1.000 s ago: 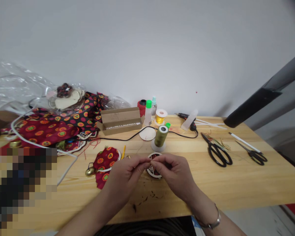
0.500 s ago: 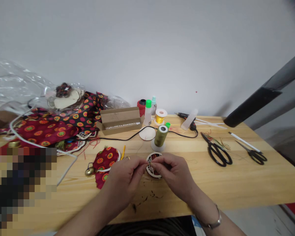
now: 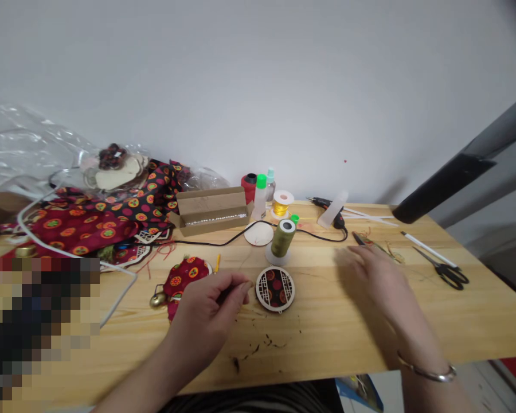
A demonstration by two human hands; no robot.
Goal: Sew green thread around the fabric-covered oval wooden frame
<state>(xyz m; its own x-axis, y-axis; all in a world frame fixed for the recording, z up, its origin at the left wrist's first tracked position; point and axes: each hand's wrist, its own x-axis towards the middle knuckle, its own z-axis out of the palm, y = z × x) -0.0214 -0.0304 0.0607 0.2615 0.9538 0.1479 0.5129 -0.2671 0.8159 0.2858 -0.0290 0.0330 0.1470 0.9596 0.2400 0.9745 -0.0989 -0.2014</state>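
Note:
A round wooden lattice ornament (image 3: 276, 288) with red patterned fabric inside lies flat on the wooden table (image 3: 327, 338). My left hand (image 3: 206, 312) rests just left of it, thumb and forefinger pinched on something thin that I cannot make out. My right hand (image 3: 378, 281) is off to the right, smeared by motion, over the large black scissors (image 3: 358, 238), of which only the tip shows. An olive thread spool (image 3: 282, 238) stands just behind the ornament.
A red fabric disc (image 3: 184, 275) and a brass bell (image 3: 157, 299) lie left of my hand. Behind are a fabric pile (image 3: 90, 223), a cardboard box (image 3: 210, 209), a gold spool (image 3: 281, 203), bottles and a black cord. Small scissors (image 3: 445, 269) lie far right.
My right hand let go of the ornament and swept right towards the large scissors. The ornament now lies uncovered on the table. My left hand stayed in its pinch.

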